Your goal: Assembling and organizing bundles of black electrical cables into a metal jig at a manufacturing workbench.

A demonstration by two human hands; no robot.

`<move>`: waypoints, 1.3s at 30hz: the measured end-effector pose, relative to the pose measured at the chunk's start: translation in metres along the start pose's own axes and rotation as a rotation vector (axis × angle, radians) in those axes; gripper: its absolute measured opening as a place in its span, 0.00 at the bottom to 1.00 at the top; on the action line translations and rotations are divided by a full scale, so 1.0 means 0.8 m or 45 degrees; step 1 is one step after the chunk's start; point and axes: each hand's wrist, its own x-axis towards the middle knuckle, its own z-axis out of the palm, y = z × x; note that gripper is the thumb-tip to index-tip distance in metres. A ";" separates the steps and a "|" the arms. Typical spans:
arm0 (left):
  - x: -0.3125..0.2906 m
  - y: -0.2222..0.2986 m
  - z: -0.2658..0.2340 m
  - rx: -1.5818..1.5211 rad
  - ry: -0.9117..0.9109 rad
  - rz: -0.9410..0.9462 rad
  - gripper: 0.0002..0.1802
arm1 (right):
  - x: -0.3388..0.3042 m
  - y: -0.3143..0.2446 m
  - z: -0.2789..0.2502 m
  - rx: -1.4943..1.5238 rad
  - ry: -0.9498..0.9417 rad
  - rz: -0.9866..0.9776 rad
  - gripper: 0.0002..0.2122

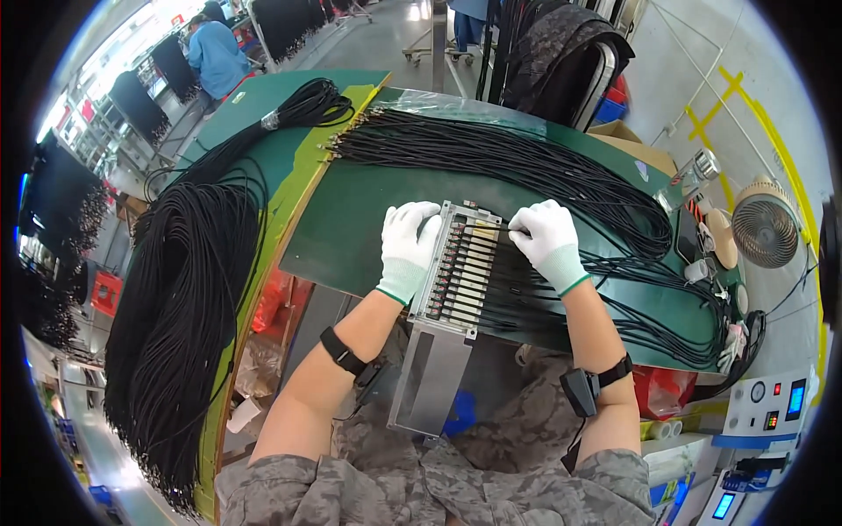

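A grey metal fixture [428, 373] stands at the table's front edge, with a row of pale slots [465, 279] along it. Cable ends sit in the slots, and their black cables run off to the right. My left hand [407, 247], in a white glove, rests against the fixture's upper left side, thumb and fingers apart. At the fixture's far right corner, my gloved right hand [545, 238] is closed in a pinch on a black cable [493, 230] that reaches toward the topmost slots. The fingertips partly hide the cable.
A thick bundle of black cables [500, 153] lies across the green table [329, 232]. Another large bundle [189, 263] hangs over the left edge. Toward the right are a glass bottle [693, 175], a fan [766, 223] and a control box [767, 405]. A person in blue [213, 57] works far left.
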 end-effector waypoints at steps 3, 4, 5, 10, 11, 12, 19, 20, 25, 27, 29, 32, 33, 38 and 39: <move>-0.002 -0.005 -0.007 0.043 -0.032 -0.012 0.09 | 0.002 -0.009 0.004 -0.031 -0.016 0.002 0.04; -0.002 -0.006 -0.009 0.057 -0.038 0.004 0.10 | 0.002 -0.011 0.003 -0.051 -0.024 0.002 0.04; -0.002 -0.007 -0.009 0.071 -0.044 0.019 0.10 | 0.002 -0.011 0.002 -0.051 -0.025 0.003 0.04; 0.000 -0.009 -0.007 0.052 -0.059 -0.016 0.10 | 0.004 -0.008 -0.001 0.123 -0.015 -0.003 0.02; 0.000 -0.009 -0.006 0.066 -0.067 -0.016 0.11 | 0.004 -0.007 -0.001 0.208 -0.034 0.029 0.03; 0.000 -0.008 -0.006 0.080 -0.075 -0.015 0.11 | 0.003 -0.006 -0.001 0.293 -0.053 0.060 0.03; -0.001 -0.008 -0.005 0.103 -0.073 -0.004 0.11 | 0.004 -0.004 0.006 0.133 -0.121 0.045 0.04; 0.000 -0.007 -0.005 0.099 -0.092 -0.019 0.11 | 0.004 -0.003 0.006 0.104 -0.122 0.044 0.05; -0.001 -0.009 -0.008 0.072 -0.157 -0.065 0.12 | 0.003 -0.001 0.014 0.125 -0.083 0.007 0.03; 0.001 -0.004 -0.005 0.144 -0.192 -0.002 0.13 | 0.002 0.001 0.021 0.143 -0.040 -0.063 0.03; 0.005 0.004 0.000 0.289 -0.253 0.127 0.15 | 0.000 0.003 0.024 0.150 -0.016 -0.096 0.03; 0.007 0.018 -0.003 0.494 -0.396 0.297 0.18 | 0.001 0.001 0.025 0.042 -0.065 -0.113 0.05; 0.007 0.022 -0.004 0.598 -0.465 0.381 0.20 | 0.002 0.001 0.024 0.039 -0.057 -0.114 0.05; 0.017 0.034 -0.006 0.590 -0.538 0.388 0.19 | 0.005 0.002 0.018 -0.118 0.053 0.083 0.06; 0.015 0.031 -0.003 0.576 -0.537 0.387 0.18 | 0.002 0.007 0.021 -0.175 -0.068 0.173 0.06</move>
